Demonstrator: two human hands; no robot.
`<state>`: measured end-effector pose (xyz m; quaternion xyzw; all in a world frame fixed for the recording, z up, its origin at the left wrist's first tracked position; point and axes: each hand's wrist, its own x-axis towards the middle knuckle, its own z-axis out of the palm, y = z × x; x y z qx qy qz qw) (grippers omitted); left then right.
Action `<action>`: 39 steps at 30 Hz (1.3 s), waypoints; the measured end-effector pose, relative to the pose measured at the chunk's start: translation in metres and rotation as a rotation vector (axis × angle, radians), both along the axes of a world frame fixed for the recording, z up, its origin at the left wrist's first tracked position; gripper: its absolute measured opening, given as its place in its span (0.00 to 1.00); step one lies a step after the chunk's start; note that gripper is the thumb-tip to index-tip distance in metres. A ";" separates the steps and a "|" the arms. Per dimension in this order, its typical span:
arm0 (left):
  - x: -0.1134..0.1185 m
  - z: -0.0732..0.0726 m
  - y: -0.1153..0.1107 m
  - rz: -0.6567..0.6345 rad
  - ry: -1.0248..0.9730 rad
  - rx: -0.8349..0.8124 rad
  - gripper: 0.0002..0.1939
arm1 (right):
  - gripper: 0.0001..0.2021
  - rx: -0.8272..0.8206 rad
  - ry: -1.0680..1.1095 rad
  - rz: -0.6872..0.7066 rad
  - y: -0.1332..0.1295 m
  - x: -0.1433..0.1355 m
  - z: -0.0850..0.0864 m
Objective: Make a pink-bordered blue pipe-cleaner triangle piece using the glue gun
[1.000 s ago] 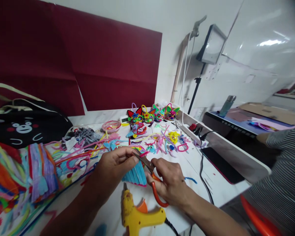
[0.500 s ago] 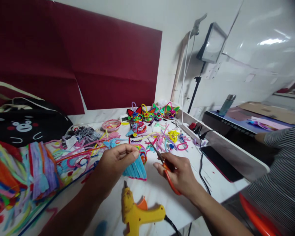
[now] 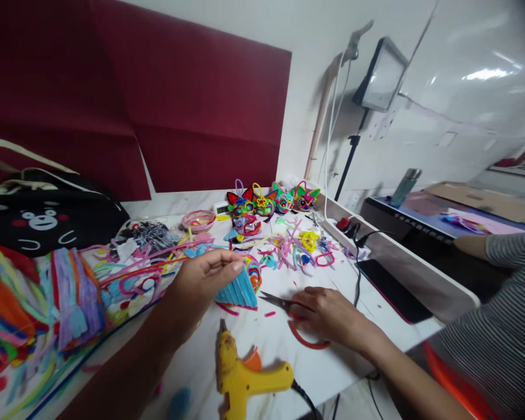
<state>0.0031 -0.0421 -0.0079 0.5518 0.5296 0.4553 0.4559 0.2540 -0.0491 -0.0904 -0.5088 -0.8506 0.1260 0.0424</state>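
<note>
My left hand (image 3: 210, 280) is closed in a pinch on a light blue fan-shaped pipe-cleaner piece (image 3: 241, 290) with a pink edge. Behind that piece shows part of a round multicoloured pipe-cleaner form (image 3: 254, 270). Over on the right, my right hand (image 3: 321, 312) is closed over the orange-handled scissors (image 3: 306, 338), low at the white tabletop. Their dark blades (image 3: 275, 300) point left toward the blue piece. A short pink snippet (image 3: 270, 314) lies between the hands. Nearest me, a yellow glue gun (image 3: 245, 379) lies below both hands.
Several colourful animal-face ornaments (image 3: 284, 201) stand at the back, before loose pipe-cleaner bits (image 3: 306, 242). Bundled pipe cleaners (image 3: 74, 297) and a black bag (image 3: 48, 219) are at left. A black phone (image 3: 396, 291) lies right, near a person's striped sleeve (image 3: 514, 251).
My right hand has lowered with the scissors to the tabletop. The blue piece has shifted slightly left and up in my left hand, and pink bits now show on the table beside it.
</note>
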 end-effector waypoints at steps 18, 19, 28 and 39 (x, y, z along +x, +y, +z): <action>-0.007 -0.015 0.009 -0.038 0.037 0.206 0.09 | 0.10 -0.256 1.214 0.034 0.019 -0.089 0.037; -0.007 -0.015 0.009 -0.040 0.035 0.207 0.09 | 0.09 -0.261 1.234 0.039 0.020 -0.089 0.036; -0.002 -0.007 0.005 -0.011 0.029 0.196 0.13 | 0.06 -0.202 1.311 -0.023 0.017 -0.093 0.033; 0.006 -0.015 0.004 -0.041 -0.137 0.097 0.17 | 0.13 -0.253 1.555 -0.220 0.027 -0.095 0.033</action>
